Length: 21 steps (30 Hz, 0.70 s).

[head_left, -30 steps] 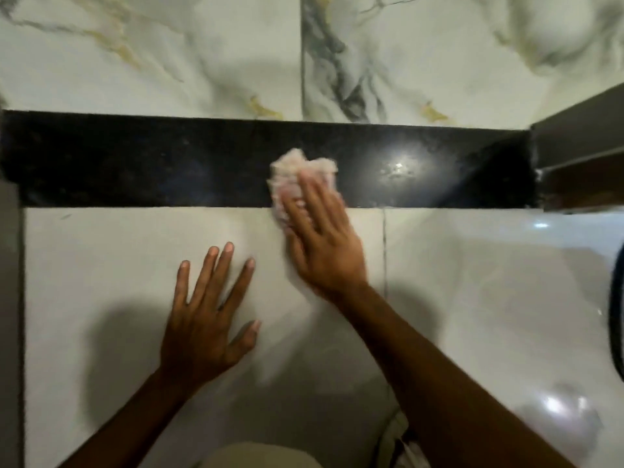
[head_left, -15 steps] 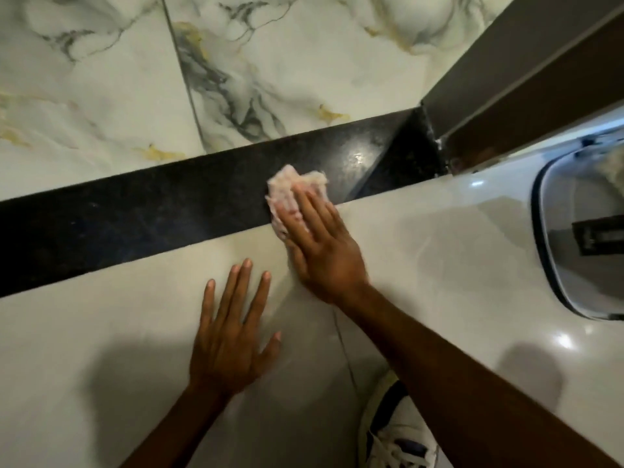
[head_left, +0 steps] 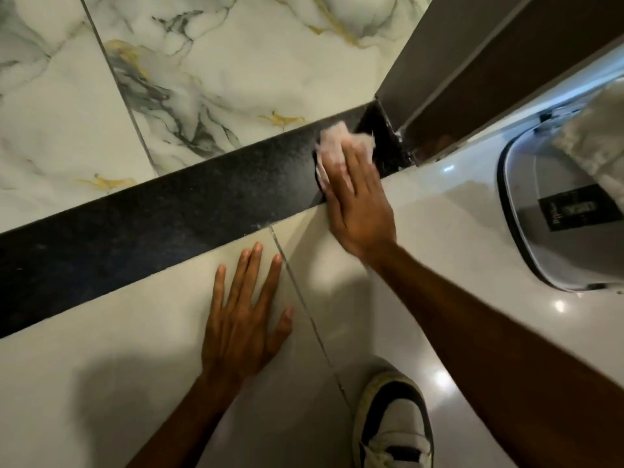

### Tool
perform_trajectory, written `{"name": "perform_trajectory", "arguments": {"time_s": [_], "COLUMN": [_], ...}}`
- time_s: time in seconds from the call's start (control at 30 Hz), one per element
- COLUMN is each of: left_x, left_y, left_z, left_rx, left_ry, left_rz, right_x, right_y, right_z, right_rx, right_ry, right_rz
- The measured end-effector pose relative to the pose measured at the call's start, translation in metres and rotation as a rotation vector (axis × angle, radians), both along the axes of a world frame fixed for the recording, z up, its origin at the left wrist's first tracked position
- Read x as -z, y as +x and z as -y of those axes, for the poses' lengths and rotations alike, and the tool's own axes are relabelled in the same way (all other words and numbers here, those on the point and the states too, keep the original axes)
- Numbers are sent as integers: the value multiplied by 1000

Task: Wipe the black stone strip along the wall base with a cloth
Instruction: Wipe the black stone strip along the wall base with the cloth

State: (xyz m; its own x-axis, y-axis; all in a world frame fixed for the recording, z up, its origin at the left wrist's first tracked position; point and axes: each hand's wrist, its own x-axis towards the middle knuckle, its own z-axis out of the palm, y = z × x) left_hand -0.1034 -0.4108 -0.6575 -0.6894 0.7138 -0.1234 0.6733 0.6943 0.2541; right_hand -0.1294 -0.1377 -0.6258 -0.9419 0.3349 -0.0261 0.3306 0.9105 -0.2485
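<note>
The black stone strip (head_left: pixel 162 217) runs slantwise between the marble wall tiles and the pale floor. My right hand (head_left: pixel 358 204) presses a pale pink cloth (head_left: pixel 332 143) flat against the strip's right end, close to the corner by the brown door frame. The fingers cover the lower half of the cloth. My left hand (head_left: pixel 243 315) lies flat on the floor tile below the strip, fingers spread, holding nothing.
A brown door frame (head_left: pixel 472 62) meets the strip's right end. A grey rounded container with a dark rim (head_left: pixel 553 217) stands on the floor at right. My white and black shoe (head_left: pixel 391 423) is at the bottom. A marble wall (head_left: pixel 202 62) rises behind the strip.
My right hand has slid the cloth rightward along the strip to its end near the door frame. The view has turned right; my left hand stayed flat on the floor.
</note>
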Motion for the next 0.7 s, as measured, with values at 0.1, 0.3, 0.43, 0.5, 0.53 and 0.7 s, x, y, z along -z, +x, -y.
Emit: {"name": "perform_trajectory", "arguments": {"time_s": [0.1,0.3,0.43,0.5,0.53,0.7], "left_x": [-5,-1,1,-1,-3,-8], "left_y": [1,2,1,2,3,3], "left_z": [-1,-3,-4,-4,-4,-7], "left_rx": [-29,-171,-210,-211,-214,-234], "left_ry": [-21,-53,-67,-70,-73,-75], "left_rz": [21,-18,-24,-9,-3,3], "right_x": [-4,6,16,15,14,7], "right_y": [39,-42,-58,-24,-3,32], "right_z": [-7,-10,26,35,34,-11], "right_rx": [100,270,18,-135,-150,104], "right_ry": [14,24,41,41,22,68], "right_rz": [29,-29,-94,-87,-79,3]}}
